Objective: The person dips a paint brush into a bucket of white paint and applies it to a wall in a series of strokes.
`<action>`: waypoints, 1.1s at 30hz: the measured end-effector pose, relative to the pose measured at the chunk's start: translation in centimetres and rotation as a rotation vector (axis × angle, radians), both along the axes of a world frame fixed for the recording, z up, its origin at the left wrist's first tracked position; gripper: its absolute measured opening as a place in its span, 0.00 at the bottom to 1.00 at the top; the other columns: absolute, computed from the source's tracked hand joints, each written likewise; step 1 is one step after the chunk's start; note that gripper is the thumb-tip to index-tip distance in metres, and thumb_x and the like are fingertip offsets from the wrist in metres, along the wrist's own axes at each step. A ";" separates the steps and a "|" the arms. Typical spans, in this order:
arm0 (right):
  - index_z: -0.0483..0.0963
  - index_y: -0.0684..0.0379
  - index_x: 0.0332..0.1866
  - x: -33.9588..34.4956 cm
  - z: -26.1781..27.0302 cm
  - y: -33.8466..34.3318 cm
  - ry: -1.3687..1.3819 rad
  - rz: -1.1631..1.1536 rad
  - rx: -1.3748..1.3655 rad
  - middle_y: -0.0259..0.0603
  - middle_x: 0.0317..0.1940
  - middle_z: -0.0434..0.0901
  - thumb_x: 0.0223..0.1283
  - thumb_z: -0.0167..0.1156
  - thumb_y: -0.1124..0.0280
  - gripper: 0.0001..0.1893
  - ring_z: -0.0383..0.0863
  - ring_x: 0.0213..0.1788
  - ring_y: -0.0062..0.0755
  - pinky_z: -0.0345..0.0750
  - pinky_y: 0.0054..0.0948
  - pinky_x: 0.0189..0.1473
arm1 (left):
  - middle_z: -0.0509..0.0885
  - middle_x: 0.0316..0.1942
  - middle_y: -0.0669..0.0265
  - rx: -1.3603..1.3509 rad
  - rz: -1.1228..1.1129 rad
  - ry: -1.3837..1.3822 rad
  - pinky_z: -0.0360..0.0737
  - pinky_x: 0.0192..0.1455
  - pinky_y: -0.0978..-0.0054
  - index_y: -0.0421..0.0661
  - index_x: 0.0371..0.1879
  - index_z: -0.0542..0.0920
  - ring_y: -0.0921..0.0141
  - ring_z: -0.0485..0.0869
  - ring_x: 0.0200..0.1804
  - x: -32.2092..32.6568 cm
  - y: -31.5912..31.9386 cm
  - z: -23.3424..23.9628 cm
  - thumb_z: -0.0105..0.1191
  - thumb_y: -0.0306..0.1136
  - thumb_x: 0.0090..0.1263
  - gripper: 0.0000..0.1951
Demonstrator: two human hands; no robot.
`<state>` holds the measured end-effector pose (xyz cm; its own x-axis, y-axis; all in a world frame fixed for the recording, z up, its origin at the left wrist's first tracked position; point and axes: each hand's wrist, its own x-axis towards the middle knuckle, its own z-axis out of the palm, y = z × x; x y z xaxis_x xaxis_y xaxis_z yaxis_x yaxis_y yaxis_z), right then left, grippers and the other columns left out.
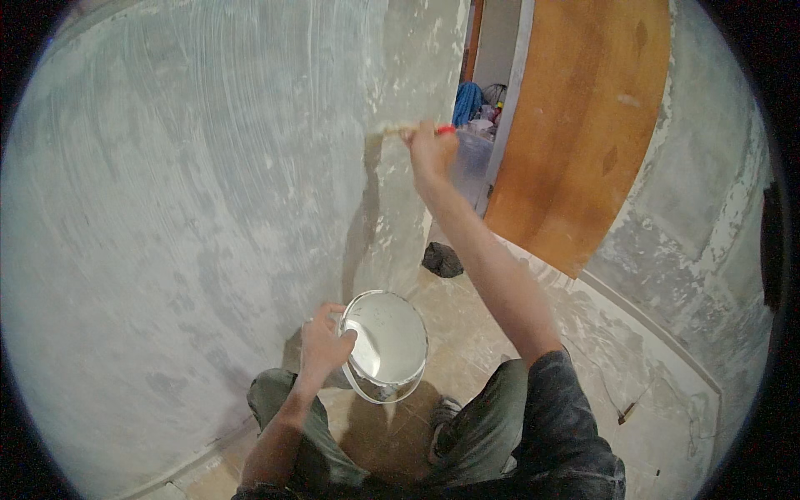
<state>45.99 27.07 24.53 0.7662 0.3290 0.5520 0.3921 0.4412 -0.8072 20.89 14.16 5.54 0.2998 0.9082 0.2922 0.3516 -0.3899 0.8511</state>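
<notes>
With my right hand [432, 150] I grip a paintbrush [395, 130] that has a red handle end; it is slightly blurred, and its bristles point left at the wall [269, 175]. The wall is mottled grey, with streaky whitish strokes left of the brush and a patchier strip by the door opening. My left hand [326, 344] holds a white plastic bucket [390, 337] by its left rim, thumb inside and fingers outside. White liquid [364, 353] lies in the bucket, which hangs above the floor between my knees.
A wooden door [578, 125] stands ajar at the right, with household items behind the opening. A black bag-like bundle [443, 260] lies on the floor at the wall's corner. A thin wire with a small brown object [625, 414] lies on the smeared tile floor [487, 325] at the right.
</notes>
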 end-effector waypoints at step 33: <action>0.71 0.64 0.19 -1.7 -2.5 -0.2 0.234 0.116 -0.040 0.41 0.18 0.77 0.58 0.50 0.71 0.14 0.78 0.22 0.28 0.73 0.26 0.23 | 0.68 0.10 0.67 0.022 0.040 0.022 0.68 0.23 0.66 0.47 0.42 0.77 0.70 0.68 0.15 -0.9 0.2 -0.2 0.58 0.30 0.47 0.19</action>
